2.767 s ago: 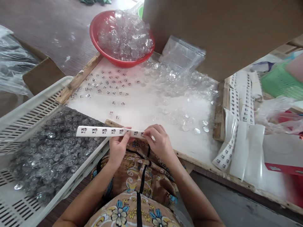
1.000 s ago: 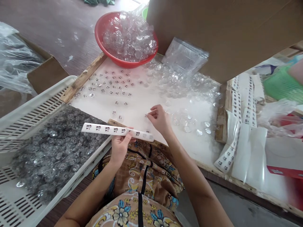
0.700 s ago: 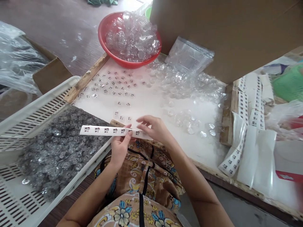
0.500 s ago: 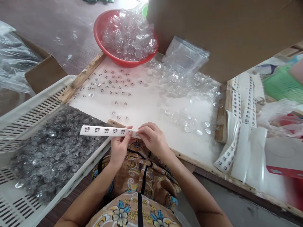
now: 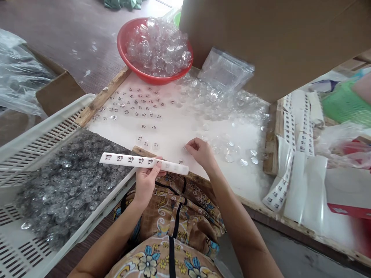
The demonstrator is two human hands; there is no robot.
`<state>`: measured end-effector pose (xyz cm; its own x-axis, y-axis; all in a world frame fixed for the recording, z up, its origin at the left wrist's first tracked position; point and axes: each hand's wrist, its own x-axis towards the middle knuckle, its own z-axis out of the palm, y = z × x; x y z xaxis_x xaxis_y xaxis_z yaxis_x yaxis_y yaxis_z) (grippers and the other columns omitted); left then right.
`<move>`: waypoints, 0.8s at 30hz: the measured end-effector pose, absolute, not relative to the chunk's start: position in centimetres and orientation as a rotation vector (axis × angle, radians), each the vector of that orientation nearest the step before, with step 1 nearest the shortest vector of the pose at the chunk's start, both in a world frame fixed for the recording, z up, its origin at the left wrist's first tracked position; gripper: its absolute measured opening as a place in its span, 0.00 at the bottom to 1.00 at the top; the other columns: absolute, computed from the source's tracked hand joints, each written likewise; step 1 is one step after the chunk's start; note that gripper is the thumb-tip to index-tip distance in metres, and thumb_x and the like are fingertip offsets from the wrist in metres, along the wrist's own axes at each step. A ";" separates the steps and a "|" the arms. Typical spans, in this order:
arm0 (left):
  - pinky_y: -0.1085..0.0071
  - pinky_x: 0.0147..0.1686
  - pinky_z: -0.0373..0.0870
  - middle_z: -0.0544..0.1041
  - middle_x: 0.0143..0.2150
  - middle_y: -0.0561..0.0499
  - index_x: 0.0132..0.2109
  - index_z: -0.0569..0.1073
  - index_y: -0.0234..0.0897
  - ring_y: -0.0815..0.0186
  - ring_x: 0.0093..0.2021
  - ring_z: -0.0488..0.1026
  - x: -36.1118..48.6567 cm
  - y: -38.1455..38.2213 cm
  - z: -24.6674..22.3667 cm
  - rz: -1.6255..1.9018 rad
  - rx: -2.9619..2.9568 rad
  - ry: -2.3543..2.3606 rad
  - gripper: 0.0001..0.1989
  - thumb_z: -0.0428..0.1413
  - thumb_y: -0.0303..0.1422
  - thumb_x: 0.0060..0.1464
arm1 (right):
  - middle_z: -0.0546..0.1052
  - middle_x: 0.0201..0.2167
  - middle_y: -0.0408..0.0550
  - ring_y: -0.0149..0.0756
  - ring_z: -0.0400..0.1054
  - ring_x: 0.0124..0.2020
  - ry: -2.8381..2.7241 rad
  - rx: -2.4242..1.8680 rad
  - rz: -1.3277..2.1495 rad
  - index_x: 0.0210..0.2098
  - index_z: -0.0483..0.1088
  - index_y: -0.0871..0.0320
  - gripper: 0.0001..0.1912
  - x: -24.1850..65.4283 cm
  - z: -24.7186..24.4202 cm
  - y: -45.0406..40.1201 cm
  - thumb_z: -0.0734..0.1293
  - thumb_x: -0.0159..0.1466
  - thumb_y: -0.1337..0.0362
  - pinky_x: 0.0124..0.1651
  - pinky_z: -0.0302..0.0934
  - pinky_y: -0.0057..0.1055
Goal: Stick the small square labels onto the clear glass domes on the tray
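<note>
A single head-worn camera is looking forward and steeply down from head height.
It is facing the tabletop [image 5: 179,127] at close range, framing both hands [image 5: 145,182] just below the center, while a red basin [image 5: 124,46] is sitting farther off, near the top.

Basin [image 5: 123,40] of discs [image 5: 162,50] at the desk's [image 5: 176,125] far edge, crate [image 5: 46,124] left, sticker strips [image 5: 289,127] right, held strip [image 5: 124,159] nearest.
</note>
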<state>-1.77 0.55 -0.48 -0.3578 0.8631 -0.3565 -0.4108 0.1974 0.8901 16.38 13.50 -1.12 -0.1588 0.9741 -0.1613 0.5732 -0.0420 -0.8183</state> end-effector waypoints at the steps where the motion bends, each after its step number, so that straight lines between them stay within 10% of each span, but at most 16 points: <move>1: 0.68 0.34 0.81 0.82 0.37 0.46 0.46 0.81 0.34 0.61 0.35 0.81 -1.8 0.6 -0.5 1.433 0.476 1.346 0.19 0.65 0.42 0.51 | 0.73 0.23 0.43 0.33 0.63 0.25 -1.768 -1.642 1.092 0.27 0.70 0.56 0.07 16.3 -1.2 13.4 0.67 0.56 0.58 0.29 0.56 0.31; 14: 0.67 0.34 0.82 0.82 0.40 0.46 0.54 0.79 0.36 0.60 0.35 0.81 -1.7 0.7 -0.8 1.415 0.484 1.351 0.24 0.65 0.43 0.52 | 0.79 0.33 0.48 0.39 0.73 0.34 -2.040 -1.474 0.794 0.47 0.72 0.56 0.14 13.1 -0.9 12.4 0.62 0.63 0.70 0.41 0.63 0.35; 24: 0.61 0.38 0.81 0.83 0.37 0.43 0.62 0.72 0.32 0.55 0.38 0.82 -1.7 0.3 -1.6 1.347 0.500 1.183 0.33 0.56 0.51 0.59 | 0.78 0.37 0.48 0.35 0.72 0.39 -2.171 -1.026 0.933 0.38 0.74 0.54 0.08 11.6 2.9 7.0 0.63 0.68 0.68 0.42 0.66 0.33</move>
